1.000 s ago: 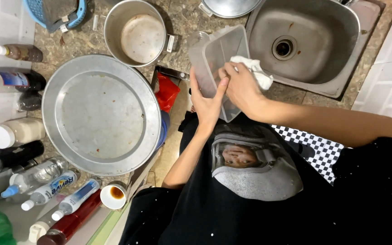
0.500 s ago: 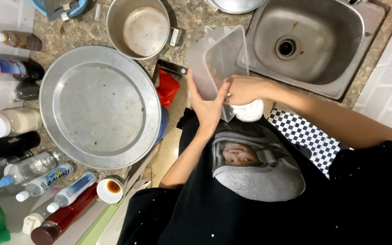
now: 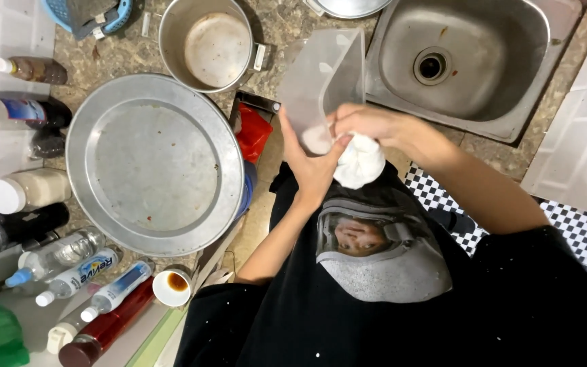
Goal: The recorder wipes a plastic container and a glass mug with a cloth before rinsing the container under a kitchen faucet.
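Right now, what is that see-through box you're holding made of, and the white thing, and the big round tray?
The see-through box looks like plastic: cloudy, translucent, with thin walls. The white thing, bunched in the right hand, looks like soft cloth, since it crumples into folds; it could be paper towel. The big round tray looks like metal, dull grey with a faint sheen and scuffs. The left hand steadies the box.

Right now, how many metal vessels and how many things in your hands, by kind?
Round tray: 1
Pot: 1
Sink: 1
Plastic tub, in left hand: 1
White cloth, in right hand: 1
Total: 5
A metal rim at the top edge is cut off, not counted.
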